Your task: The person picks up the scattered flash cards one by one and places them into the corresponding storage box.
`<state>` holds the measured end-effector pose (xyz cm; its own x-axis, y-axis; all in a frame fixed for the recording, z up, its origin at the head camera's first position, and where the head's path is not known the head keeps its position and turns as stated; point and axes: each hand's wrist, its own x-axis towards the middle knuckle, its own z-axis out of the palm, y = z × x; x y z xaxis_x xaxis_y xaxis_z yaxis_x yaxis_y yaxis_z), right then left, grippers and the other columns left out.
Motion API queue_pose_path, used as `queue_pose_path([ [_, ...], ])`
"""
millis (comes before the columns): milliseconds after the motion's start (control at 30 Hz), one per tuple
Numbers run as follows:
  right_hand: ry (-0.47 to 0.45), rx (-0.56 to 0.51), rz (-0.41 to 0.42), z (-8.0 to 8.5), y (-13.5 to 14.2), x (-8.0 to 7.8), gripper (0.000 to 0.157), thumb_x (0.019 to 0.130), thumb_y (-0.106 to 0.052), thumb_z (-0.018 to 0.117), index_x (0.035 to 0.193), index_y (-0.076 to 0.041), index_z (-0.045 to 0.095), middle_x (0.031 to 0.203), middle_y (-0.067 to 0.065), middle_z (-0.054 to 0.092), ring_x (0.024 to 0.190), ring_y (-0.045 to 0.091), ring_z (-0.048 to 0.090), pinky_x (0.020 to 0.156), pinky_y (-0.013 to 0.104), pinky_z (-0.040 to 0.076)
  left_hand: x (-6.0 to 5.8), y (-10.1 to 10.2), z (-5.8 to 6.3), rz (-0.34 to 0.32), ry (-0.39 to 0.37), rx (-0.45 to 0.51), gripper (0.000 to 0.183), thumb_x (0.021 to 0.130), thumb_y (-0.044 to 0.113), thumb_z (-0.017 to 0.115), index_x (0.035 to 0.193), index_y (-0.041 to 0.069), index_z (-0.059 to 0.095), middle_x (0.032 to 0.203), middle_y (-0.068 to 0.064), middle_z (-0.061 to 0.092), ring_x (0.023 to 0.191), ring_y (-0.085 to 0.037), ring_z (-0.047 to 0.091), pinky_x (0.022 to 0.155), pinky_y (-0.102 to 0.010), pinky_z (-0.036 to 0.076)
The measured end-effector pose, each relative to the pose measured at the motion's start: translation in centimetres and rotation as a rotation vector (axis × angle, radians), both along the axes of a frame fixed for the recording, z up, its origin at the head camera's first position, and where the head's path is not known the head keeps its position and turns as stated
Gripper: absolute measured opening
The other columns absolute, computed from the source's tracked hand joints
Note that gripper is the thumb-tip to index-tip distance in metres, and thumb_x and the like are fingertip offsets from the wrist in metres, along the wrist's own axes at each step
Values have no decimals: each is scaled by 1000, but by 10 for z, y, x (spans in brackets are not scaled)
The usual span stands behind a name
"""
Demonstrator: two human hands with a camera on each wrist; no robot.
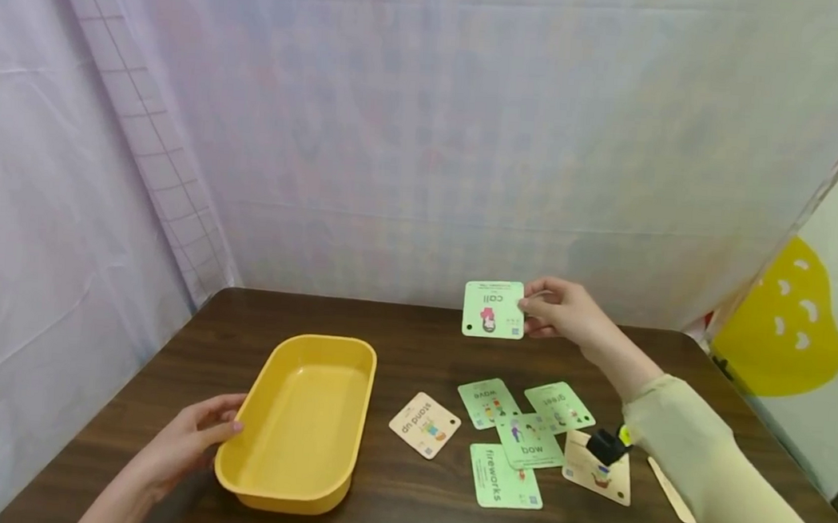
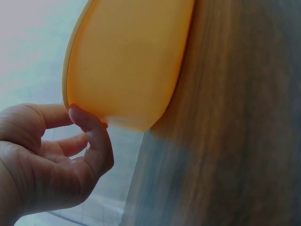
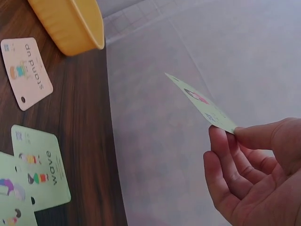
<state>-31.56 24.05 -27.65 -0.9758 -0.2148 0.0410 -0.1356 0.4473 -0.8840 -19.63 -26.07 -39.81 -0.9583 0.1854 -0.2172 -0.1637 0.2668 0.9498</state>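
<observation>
My right hand (image 1: 560, 308) pinches a green flash card (image 1: 494, 309) by its edge, raised above the far side of the table. The card reads "call" and shows a small figure; in the right wrist view the same card (image 3: 200, 101) appears nearly edge-on between thumb and fingers. At the left, my left hand (image 1: 195, 436) holds the rim of a yellow plastic tray (image 1: 294, 422). In the left wrist view the thumb lies over the rim of that tray (image 2: 127, 61), with fingers beneath its edge. Nothing lies inside the tray.
A "stand up" card (image 1: 425, 425) lies right of the tray. Green cards "wave" (image 1: 482, 401), "bow" (image 1: 532, 444), "greet" (image 1: 561, 405) and "fireworks" (image 1: 502, 479) lie partly overlapping. A beige card (image 1: 610, 485) sits under the right forearm's black wrist device (image 1: 605, 446). White curtain (image 1: 427, 134) stands behind.
</observation>
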Motion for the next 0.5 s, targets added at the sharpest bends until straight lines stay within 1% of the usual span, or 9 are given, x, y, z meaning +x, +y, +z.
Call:
queue_pose_path([
  [267, -11, -63, 48, 7, -12, 10, 36, 99, -16, 59, 124, 6, 46, 86, -5, 68, 70, 9, 68, 71, 28, 59, 2, 2, 1, 18, -7, 0, 66, 100, 22, 57, 151, -7, 27, 124, -16, 49, 110, -19, 57, 85, -40, 57],
  [500, -28, -92, 84, 13, -27, 20, 35, 98, -16, 59, 123, 6, 47, 86, -5, 69, 71, 11, 69, 71, 29, 59, 5, 2, 1, 19, -5, -3, 66, 100, 21, 57, 151, -7, 27, 122, -15, 50, 108, -18, 59, 83, -40, 57],
])
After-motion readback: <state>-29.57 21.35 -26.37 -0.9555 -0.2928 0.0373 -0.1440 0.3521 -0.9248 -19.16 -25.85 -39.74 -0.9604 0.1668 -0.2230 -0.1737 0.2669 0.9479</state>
